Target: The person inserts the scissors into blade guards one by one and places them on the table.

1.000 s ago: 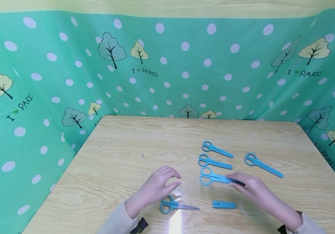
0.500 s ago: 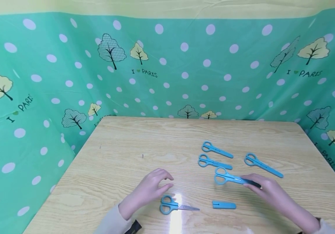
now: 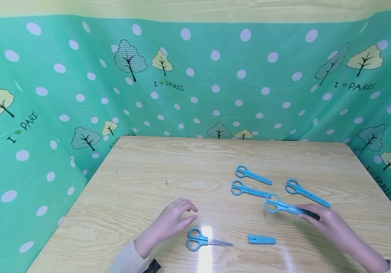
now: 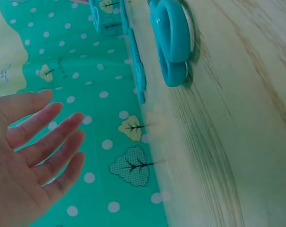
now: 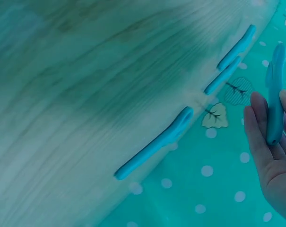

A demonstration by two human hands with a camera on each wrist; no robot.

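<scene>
My right hand [image 3: 323, 218] pinches a pair of blue scissors [image 3: 279, 206] by its sheathed end, held above the table with the handle loops pointing left. In the right wrist view, the held scissors [image 5: 275, 101] lie between thumb and fingers. My left hand [image 3: 171, 220] hovers over the table with nothing in it, fingers relaxed; in the left wrist view the left hand [image 4: 34, 156] shows its palm and spread fingers. Just below it lies a pair of scissors with bare metal blades [image 3: 202, 239]. A loose blue blade cover [image 3: 261, 239] lies to the right of those blades.
Two sheathed scissors lie one behind the other, the far pair [image 3: 253, 175] and the nearer pair [image 3: 245, 188]. Another sheathed pair [image 3: 307, 192] lies slanted at the right. The wooden table [image 3: 141, 163] ends against a green dotted curtain [image 3: 195, 83].
My right hand has carried the held scissors to the right, toward the slanted pair. My left hand has drifted slightly left. The scissors and the cover on the table have stayed put.
</scene>
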